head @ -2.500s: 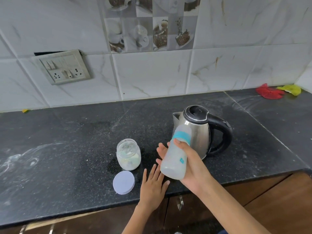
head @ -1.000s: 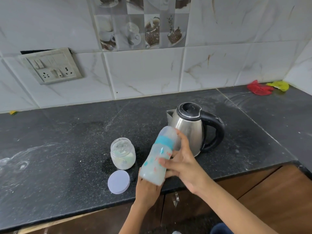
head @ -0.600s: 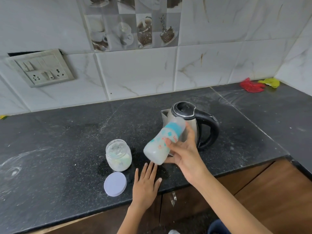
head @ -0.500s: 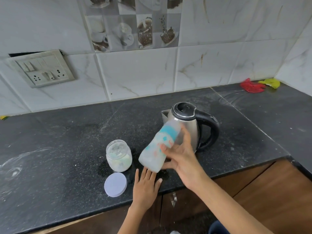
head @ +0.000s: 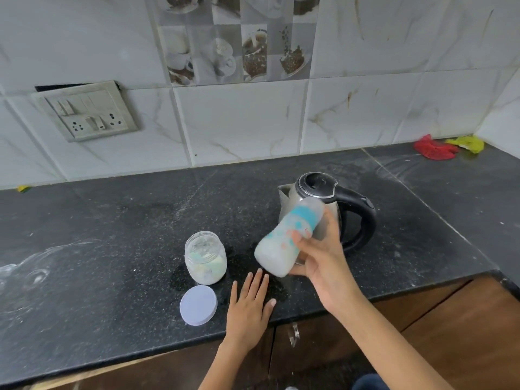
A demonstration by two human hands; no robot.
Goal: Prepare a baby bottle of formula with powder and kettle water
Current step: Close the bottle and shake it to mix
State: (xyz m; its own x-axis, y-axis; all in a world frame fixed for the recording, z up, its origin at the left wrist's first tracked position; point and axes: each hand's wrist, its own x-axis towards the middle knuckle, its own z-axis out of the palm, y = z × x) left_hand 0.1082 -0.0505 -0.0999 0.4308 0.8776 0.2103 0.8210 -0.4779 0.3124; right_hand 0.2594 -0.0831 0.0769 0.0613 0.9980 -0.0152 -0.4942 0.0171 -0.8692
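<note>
Beside the open jar (head: 205, 257), its lid (head: 198, 304); kettle (head: 332, 209) behind.

Your right hand (head: 323, 260) grips the capped baby bottle (head: 287, 237) in the air, tilted with its teal collar up toward the kettle (head: 326, 209) and its base down to the left, milky liquid inside; the bottle overlaps the kettle's steel body in view; your left hand (head: 250, 302) lies flat, fingers spread, on the black counter (head: 112, 249) in front of the kettle; left of the kettle stands the open powder jar (head: 205, 257), its pale round lid (head: 198, 304) flat just in front of it
</note>
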